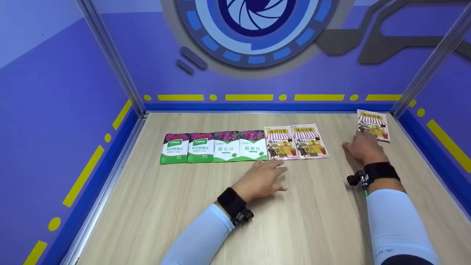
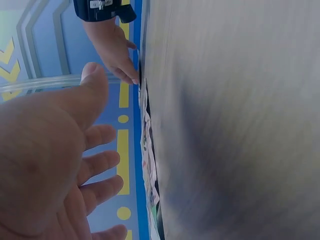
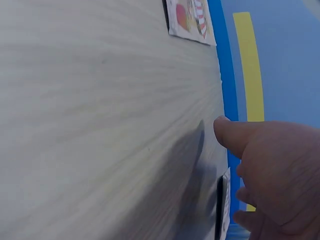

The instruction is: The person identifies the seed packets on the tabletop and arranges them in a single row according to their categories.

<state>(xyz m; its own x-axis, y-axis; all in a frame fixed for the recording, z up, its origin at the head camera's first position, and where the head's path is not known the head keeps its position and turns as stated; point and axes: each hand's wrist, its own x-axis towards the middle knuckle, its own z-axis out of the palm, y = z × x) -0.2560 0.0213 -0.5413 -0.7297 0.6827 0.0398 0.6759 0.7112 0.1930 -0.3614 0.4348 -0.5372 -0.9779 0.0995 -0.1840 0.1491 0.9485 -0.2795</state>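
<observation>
A row of flat seed packets runs across the table. On its left are two green-and-magenta packets (image 1: 174, 148), then two white-and-green packets with pink flowers (image 1: 226, 146), then two pink packets with a striped awning picture (image 1: 310, 141). My left hand (image 1: 261, 179) hovers just in front of the row, fingers spread and holding nothing. A lone awning packet (image 1: 376, 123) lies apart at the far right. My right hand (image 1: 366, 148) reaches over its lower left part; whether the fingertips touch it cannot be told. In the right wrist view the thumb (image 3: 235, 134) stands out straight.
The wooden table (image 1: 312, 221) is bounded by a blue back wall (image 1: 235, 86) and by side walls with metal corner posts (image 1: 110, 55). Between the row and the lone packet there is a gap of bare tabletop.
</observation>
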